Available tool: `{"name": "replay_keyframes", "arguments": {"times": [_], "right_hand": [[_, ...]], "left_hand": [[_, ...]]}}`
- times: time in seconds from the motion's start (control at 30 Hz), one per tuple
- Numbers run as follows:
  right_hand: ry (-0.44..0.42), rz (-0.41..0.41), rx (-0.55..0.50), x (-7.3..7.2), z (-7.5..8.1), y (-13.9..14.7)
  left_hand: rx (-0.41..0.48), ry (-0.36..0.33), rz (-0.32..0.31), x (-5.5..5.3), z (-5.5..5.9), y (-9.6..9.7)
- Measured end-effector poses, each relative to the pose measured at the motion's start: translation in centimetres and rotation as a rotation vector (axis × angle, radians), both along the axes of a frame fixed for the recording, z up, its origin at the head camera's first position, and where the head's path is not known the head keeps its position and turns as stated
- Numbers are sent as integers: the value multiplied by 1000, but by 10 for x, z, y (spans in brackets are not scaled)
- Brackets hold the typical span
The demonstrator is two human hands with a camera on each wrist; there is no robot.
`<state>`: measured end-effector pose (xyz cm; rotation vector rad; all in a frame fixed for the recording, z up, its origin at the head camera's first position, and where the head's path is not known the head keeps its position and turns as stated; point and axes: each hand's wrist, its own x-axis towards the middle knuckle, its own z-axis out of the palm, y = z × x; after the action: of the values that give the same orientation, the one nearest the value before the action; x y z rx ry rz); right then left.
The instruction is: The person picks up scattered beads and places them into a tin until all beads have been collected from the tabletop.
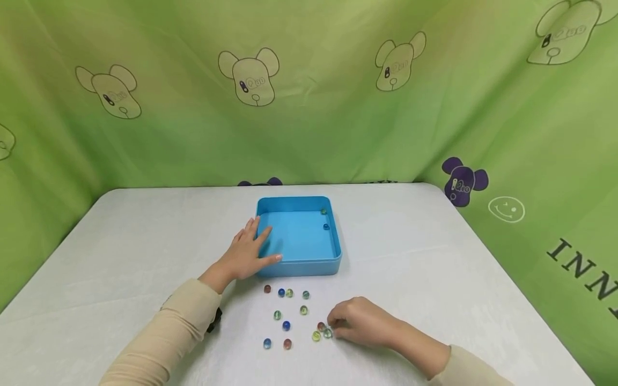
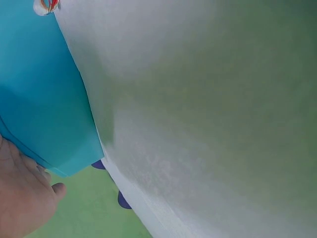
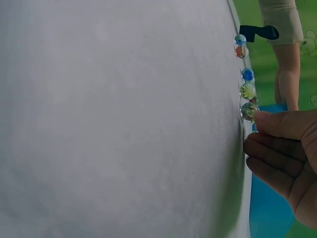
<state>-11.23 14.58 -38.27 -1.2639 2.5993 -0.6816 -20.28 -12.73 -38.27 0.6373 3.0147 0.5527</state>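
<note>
A blue square box point(image 1: 301, 268) with an open top stands on the white-covered table; a greenish marble point(image 1: 324, 212) and a blue marble point(image 1: 326, 227) lie inside along its right side. My left hand point(image 1: 243, 254) rests on the box's left side near the front corner, fingers spread and thumb over the front rim. In front of the box several glass marbles are scattered. My right hand point(image 1: 359, 321) is low at the right of them, fingers loosely bent, thumb tip beside a clear green marble point(image 1: 328, 333). A reddish marble point(image 1: 321, 326) and a yellow-green marble point(image 1: 316, 336) sit close by.
The white table point(image 1: 434, 257) extends to both sides of the box. A green curtain point(image 1: 318, 134) with printed bear heads hangs behind and at the sides. Near the left sleeve, a small black object point(image 1: 214, 320) shows against the forearm.
</note>
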Motion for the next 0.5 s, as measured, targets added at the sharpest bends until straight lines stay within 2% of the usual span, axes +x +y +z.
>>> {"name": "replay_keyframes", "arguments": {"times": [0.27,0.5], "right_hand": [[42,24,29,3,2,-2],[111,28,48,6,2,-7]], "left_hand": [[8,-2,1,-1,-1,0],[11,-1,-1,-2,-1,0]]}}
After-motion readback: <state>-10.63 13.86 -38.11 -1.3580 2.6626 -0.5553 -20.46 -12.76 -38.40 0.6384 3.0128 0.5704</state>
